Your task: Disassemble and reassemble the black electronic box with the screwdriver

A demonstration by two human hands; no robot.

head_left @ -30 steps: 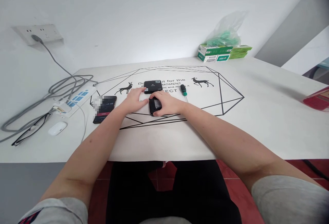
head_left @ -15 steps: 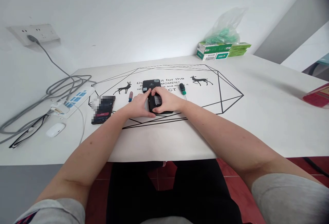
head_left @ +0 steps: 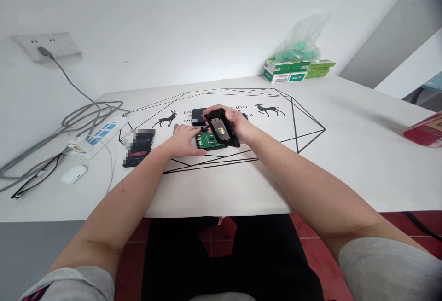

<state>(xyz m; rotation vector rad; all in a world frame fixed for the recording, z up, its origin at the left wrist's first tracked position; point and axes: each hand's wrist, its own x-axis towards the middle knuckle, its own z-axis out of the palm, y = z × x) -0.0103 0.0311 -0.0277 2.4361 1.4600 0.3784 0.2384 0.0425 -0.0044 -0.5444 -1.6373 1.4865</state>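
A green circuit board (head_left: 208,140) lies face up in a dark lower shell on the table. My left hand (head_left: 184,142) grips its left end, thumb at the near corner and index finger at the far one. Above the board's right side, my right hand (head_left: 236,119) holds a black plastic cover (head_left: 221,130), tilted so its inner face shows a metal plate with a gold-coloured patch. Behind them lies a flat black device (head_left: 198,116) with a small label, partly covered by my right fingers. One screwdriver handle (head_left: 176,127) peeks out beyond my left fingers; a dark green-black screwdriver (head_left: 245,116) is mostly hidden behind my right hand.
To the left lie a phone (head_left: 140,148), a white earbud case (head_left: 74,174), glasses (head_left: 37,176) and a power strip (head_left: 103,135) with coiled grey cable. Green-and-white boxes (head_left: 286,71) under a plastic bag (head_left: 302,43) stand at the back right. A red package (head_left: 424,130) sits at the right edge.
My right hand has lifted the black cover and tilted it to the right, exposing the green board. My left hand has shifted slightly left. The green-handled screwdriver is now mostly hidden.
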